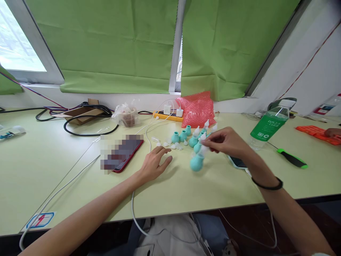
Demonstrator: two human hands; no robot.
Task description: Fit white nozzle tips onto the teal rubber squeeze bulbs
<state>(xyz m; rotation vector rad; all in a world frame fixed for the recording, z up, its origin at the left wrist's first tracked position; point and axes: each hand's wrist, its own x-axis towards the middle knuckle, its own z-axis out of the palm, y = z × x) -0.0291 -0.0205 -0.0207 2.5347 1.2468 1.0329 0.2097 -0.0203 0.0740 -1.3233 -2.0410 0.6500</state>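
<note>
My right hand [226, 142] pinches the clear tip of a teal rubber bulb [197, 162] and holds it just above the pale green table [53, 160]. My left hand [156, 164] lies flat on the table with its fingers spread, holding nothing, close to several small clear tips [173, 145]. Behind them stand several more teal bulbs [183, 135], some with clear tips fitted. A red phone [125, 155] lies left of my left hand.
A white cable [80, 174] runs across the table. At the back are pink bubble wrap [198, 108], a yellow power strip [166, 115], a plastic bag [125, 115] and a cardboard box [80, 114]. To the right stand a green bottle [268, 128], a green-handled tool [291, 158] and another phone [237, 162].
</note>
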